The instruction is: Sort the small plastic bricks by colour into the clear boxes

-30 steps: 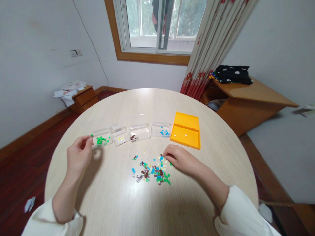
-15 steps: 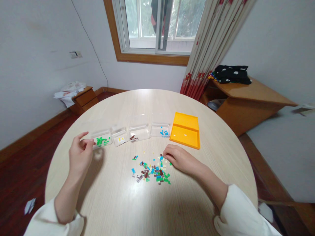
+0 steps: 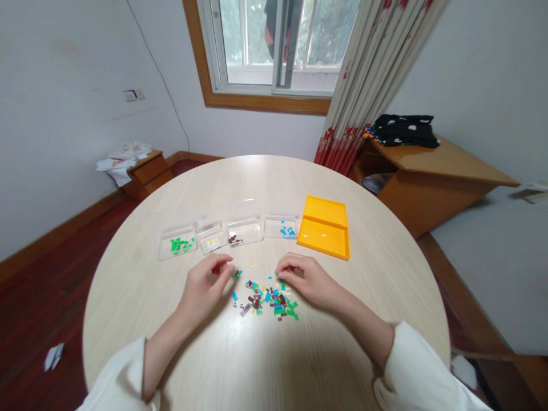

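A loose pile of small building bricks (image 3: 268, 299) in brown, blue, green and pale yellow lies on the table between my hands. At the pile's left side is my left hand (image 3: 208, 282), thumb and forefinger curved and apart, close to a small brown, blue and green cluster (image 3: 237, 274). My right hand (image 3: 308, 278) hovers over the upper right of the pile, its fingertips pinched. A bit of a green brick (image 3: 277, 275) shows at those fingertips; the rest is hidden.
Behind the pile stand clear boxes with green bricks (image 3: 182, 245), yellow pieces (image 3: 213, 242), brown bricks (image 3: 234, 239) and blue bricks (image 3: 287, 231). Right of them lies an open orange case (image 3: 327, 245) holding small white bits. All rest on a round wooden table (image 3: 274, 365).
My left hand has come from the green bricks' box rightward and nearer, to the pile's left side. My right hand has shifted slightly left, and a green brick now shows at its fingertips.
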`<state>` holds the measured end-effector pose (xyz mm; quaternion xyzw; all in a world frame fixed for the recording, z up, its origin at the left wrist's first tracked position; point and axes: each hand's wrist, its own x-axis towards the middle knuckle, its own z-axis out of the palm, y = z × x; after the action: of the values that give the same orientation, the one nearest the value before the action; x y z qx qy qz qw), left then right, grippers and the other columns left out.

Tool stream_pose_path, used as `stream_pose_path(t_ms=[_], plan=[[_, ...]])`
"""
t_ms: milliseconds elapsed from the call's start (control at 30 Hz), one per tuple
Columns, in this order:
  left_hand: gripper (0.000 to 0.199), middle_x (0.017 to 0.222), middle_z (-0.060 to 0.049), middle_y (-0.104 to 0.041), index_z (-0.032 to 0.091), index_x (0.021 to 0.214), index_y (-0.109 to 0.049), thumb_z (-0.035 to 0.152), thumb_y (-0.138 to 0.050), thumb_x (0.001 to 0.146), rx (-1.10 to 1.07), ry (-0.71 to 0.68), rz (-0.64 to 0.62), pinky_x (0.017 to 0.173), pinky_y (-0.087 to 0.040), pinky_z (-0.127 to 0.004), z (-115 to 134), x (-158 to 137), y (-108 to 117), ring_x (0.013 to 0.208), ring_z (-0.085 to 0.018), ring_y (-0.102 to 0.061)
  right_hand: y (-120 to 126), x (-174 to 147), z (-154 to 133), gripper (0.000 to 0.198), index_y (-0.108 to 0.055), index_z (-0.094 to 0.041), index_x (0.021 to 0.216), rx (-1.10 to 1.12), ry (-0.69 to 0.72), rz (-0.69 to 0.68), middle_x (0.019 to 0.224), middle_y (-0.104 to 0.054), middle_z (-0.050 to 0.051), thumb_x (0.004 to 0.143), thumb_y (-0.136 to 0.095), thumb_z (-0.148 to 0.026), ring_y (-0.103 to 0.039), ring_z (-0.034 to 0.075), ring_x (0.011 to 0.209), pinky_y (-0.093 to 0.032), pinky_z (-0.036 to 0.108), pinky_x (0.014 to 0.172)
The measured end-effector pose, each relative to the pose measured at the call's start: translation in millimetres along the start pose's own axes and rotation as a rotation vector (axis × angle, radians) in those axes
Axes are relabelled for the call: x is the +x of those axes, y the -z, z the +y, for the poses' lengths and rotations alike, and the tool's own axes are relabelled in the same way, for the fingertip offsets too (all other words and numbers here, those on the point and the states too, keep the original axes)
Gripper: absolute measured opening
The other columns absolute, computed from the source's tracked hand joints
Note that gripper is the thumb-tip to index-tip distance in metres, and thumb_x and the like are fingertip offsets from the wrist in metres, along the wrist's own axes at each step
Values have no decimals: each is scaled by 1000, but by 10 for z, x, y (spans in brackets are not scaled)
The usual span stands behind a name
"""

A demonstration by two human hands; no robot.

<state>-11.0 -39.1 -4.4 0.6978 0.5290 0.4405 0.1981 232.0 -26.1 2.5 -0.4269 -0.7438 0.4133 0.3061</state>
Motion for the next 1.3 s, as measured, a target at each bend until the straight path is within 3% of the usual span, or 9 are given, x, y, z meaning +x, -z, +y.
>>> stream_pose_path(t_ms=[133, 300, 667, 1067, 1300], plan=[[10, 74, -4, -66, 18, 90, -66, 20, -61, 82, -67, -251, -120, 62, -48, -24, 174, -135, -186, 68, -14, -60, -159, -9, -50, 21, -63, -15, 76, 367, -117, -12, 75, -62, 2, 75, -66, -36, -55, 13, 73, -44, 28, 70], [14, 79, -6, -67, 18, 95, -67, 15, -61, 83, -132, -369, -112, 64, -50, -23, 230, -199, -265, 73, -14, -62, -310, -32, -77, 38, -63, -15, 74, 695, -266, -102, 69, -60, -1, 62, -77, -49, -54, 10, 66, -44, 26, 66], [13, 75, -6, -63, 16, 90, -68, 11, -59, 84, -96, -463, -78, 62, -50, -20, 248, -191, -252, 70, -12, -60, -337, -32, -77, 44, -64, -15, 73, 805, -359, -145, 68, -62, -2, 54, -82, -51, -53, 7, 63, -41, 23, 65], [9, 69, -4, -67, 18, 80, -65, 13, -59, 83, -175, -351, -99, 61, -49, -24, 268, -183, -248, 67, -14, -60, -339, -26, -62, 41, -66, -15, 76, 817, -345, -103, 60, -62, -3, 58, -81, -49, -54, 7, 56, -41, 23, 59], [9, 70, -4, -67, 17, 71, -67, 20, -64, 79, -367, -31, -159, 59, -48, -23, 263, -169, -247, 65, -13, -60, -334, -23, -59, 41, -63, -15, 76, 867, -313, -59, 64, -66, -1, 56, -83, -45, -61, 10, 60, -48, 25, 64]])
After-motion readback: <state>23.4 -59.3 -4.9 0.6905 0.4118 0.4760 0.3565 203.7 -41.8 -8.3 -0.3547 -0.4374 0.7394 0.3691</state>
